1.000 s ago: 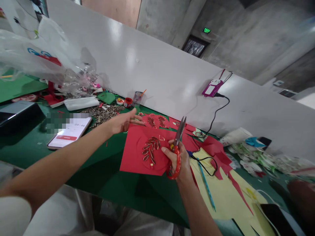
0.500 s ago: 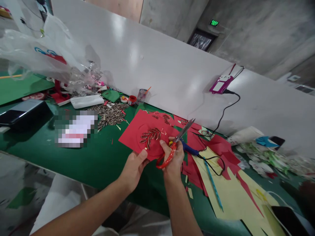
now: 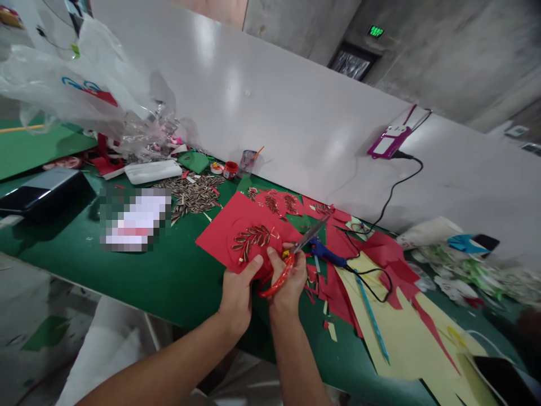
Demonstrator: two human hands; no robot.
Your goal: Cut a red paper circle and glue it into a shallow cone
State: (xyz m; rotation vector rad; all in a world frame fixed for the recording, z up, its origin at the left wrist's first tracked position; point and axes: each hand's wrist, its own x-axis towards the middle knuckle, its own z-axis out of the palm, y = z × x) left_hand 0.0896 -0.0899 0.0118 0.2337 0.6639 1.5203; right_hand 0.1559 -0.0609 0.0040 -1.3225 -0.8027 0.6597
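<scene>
A red paper sheet [image 3: 228, 231] with a cut-out leaf sprig lies on the green table [image 3: 169, 276]. My left hand [image 3: 237, 293] pinches its near edge between thumb and fingers. My right hand [image 3: 288, 279] grips red-handled scissors [image 3: 291, 259] right beside it, the blades pointing up and right over the sheet's right edge. Both hands touch at the paper's near corner. More red cut-outs [image 3: 279, 202] lie just behind the sheet.
A phone [image 3: 135, 220] and a heap of sunflower seeds [image 3: 190, 192] lie to the left. Yellow paper [image 3: 406, 332], red scraps, a blue glue gun [image 3: 327, 254] with black cable and a blue pencil [image 3: 372, 318] lie right. Plastic bags sit far left; a white wall backs the table.
My left hand came back from reaching across the table and took hold of the red sheet's near edge. The scissors tilted from upright to slanting right. The sheet shifted nearer to me.
</scene>
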